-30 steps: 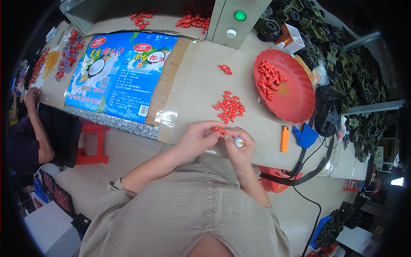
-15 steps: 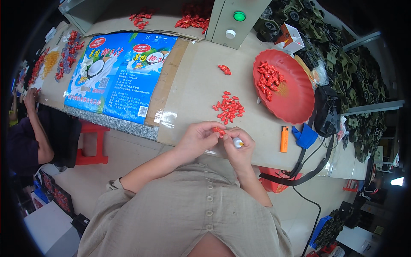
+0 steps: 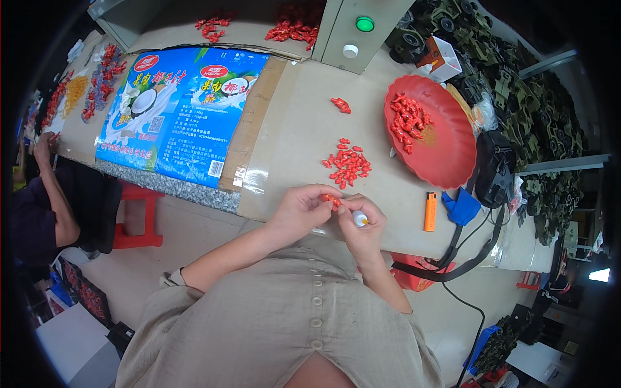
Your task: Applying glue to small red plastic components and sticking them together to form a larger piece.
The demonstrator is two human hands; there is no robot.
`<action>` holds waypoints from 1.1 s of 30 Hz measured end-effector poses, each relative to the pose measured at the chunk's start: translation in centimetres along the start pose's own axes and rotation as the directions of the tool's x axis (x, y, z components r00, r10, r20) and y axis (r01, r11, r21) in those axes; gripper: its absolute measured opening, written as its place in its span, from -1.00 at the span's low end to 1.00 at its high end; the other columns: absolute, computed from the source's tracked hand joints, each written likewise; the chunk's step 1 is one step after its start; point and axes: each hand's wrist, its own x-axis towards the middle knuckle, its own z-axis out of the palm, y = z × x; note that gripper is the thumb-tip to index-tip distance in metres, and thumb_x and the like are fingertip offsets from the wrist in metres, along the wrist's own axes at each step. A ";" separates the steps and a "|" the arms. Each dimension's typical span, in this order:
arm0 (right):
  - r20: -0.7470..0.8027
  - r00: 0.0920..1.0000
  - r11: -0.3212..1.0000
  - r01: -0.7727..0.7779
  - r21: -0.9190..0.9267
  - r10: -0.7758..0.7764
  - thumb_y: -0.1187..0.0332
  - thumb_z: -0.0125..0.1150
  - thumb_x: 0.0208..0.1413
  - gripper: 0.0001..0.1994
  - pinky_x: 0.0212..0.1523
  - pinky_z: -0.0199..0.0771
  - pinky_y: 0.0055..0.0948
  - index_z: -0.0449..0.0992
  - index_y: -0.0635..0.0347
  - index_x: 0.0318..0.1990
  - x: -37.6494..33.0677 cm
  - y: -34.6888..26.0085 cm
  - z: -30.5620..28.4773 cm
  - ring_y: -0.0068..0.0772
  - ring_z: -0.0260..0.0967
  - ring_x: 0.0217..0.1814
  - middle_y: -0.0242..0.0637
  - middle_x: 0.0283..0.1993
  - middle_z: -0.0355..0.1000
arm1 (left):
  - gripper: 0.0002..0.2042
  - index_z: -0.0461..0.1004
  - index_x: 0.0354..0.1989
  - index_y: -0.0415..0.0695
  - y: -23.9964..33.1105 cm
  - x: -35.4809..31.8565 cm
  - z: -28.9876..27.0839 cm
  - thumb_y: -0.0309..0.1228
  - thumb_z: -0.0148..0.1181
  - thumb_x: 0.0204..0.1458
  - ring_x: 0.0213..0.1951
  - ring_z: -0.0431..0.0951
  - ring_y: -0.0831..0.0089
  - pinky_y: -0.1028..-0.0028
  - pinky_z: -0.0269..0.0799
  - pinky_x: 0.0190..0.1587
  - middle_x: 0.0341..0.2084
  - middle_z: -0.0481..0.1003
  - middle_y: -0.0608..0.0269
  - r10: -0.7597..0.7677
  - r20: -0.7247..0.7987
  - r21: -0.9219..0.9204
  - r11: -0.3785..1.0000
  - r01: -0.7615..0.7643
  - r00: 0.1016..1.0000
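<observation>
Over the table's front edge, my left hand [image 3: 299,212] is closed, thumb and fingertips pinching a small glossy red plastic figure [image 3: 331,200]. My right hand [image 3: 363,234] meets it from the other side, its fingertips at the figure. Tucked in the curl of that hand is a small white bottle [image 3: 358,218] with a yellow tip. Just beyond both hands lies a loose pile of small red pieces [image 3: 348,163]. One larger red figure [image 3: 340,105] lies by itself farther back. How the fingertips touch the figure is partly hidden.
A scalloped red bowl [image 3: 457,159] holding more red pieces stands to the right. Near it are an orange lighter [image 3: 430,212] and a black strap [image 3: 475,263]. Blue printed cardboard [image 3: 178,123] covers the table's left. A co-worker's arm [image 3: 57,194] reaches in at far left.
The white bottle has turned slightly within my right hand. Both hands otherwise keep their place around the red figure.
</observation>
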 end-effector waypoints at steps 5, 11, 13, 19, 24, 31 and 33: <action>0.012 1.000 1.000 0.019 -0.011 -0.019 0.67 0.08 -0.19 -0.92 -0.46 0.18 -0.69 0.40 0.33 -0.49 0.0 -0.1 0.0 -0.67 0.21 -0.48 -0.34 -0.50 0.33 | -0.79 0.38 -0.20 -0.25 -0.1 -0.1 0.2 -0.61 -0.06 -0.04 -0.57 0.25 0.80 0.77 0.16 -0.55 -0.56 0.35 0.45 0.061 -0.005 -0.005 0.998 -0.061 0.998; 0.024 0.999 0.999 0.034 -0.008 -0.034 0.67 0.06 -0.19 -0.90 -0.45 0.19 -0.69 0.41 0.33 -0.45 0.0 0.0 -0.1 -0.65 0.22 -0.46 -0.33 -0.48 0.34 | -0.77 0.37 -0.18 -0.25 -0.1 -0.2 -0.3 -0.62 -0.09 -0.04 -0.53 0.28 0.75 0.73 0.21 -0.50 -0.51 0.36 0.40 0.053 0.015 -0.006 0.999 -0.053 0.998; 0.026 0.999 0.999 0.045 -0.019 -0.044 0.67 0.06 -0.19 -0.89 -0.44 0.19 -0.68 0.42 0.33 -0.44 -0.1 -0.1 -0.2 -0.65 0.22 -0.46 -0.32 -0.47 0.34 | -0.77 0.37 -0.17 -0.28 -0.1 -0.2 -0.6 -0.61 -0.12 -0.02 -0.50 0.31 0.67 0.67 0.25 -0.44 -0.46 0.35 0.33 0.042 0.035 0.002 0.999 -0.042 0.999; 0.033 0.999 0.999 0.038 -0.020 -0.038 0.68 0.05 -0.19 -0.87 -0.42 0.22 -0.67 0.42 0.33 -0.43 -0.1 -0.1 -0.3 -0.62 0.25 -0.44 -0.31 -0.46 0.34 | -0.79 0.39 -0.19 -0.27 -0.2 -0.1 -0.8 -0.59 -0.11 0.00 -0.48 0.31 0.67 0.68 0.27 -0.39 -0.43 0.33 0.34 0.086 0.061 -0.030 0.996 -0.084 0.994; 0.063 0.998 0.999 0.025 -0.022 -0.024 0.69 0.02 -0.18 -0.86 -0.32 0.22 -0.64 0.42 0.34 -0.41 0.0 -0.3 -0.4 -0.57 0.26 -0.37 -0.28 -0.43 0.35 | -0.78 0.39 -0.18 -0.26 -0.5 0.0 -0.8 -0.60 -0.10 -0.01 -0.45 0.32 0.66 0.67 0.28 -0.37 -0.36 0.31 0.32 0.153 0.067 -0.014 0.988 -0.153 0.986; 0.050 0.997 0.998 -0.057 0.015 0.056 0.68 0.04 -0.17 -0.88 -0.32 0.21 -0.66 0.42 0.35 -0.42 -0.1 -0.6 -0.1 -0.61 0.25 -0.36 -0.29 -0.42 0.35 | -0.75 0.24 -0.10 -0.23 -0.3 -0.3 -0.7 -0.61 -0.10 0.00 -0.32 0.33 0.59 0.60 0.29 -0.25 -0.29 0.31 0.26 0.156 0.074 -0.130 0.981 -0.146 0.985; 0.026 0.998 0.998 -0.062 0.032 0.062 0.66 0.06 -0.16 -0.89 -0.34 0.19 -0.69 0.42 0.34 -0.42 0.0 -0.5 -0.1 -0.64 0.24 -0.37 -0.31 -0.41 0.35 | -0.76 0.23 -0.12 -0.22 -0.7 -0.1 -0.8 -0.60 -0.09 0.00 -0.29 0.33 0.58 0.58 0.28 -0.23 -0.27 0.31 0.25 0.172 0.084 -0.124 0.979 -0.161 0.981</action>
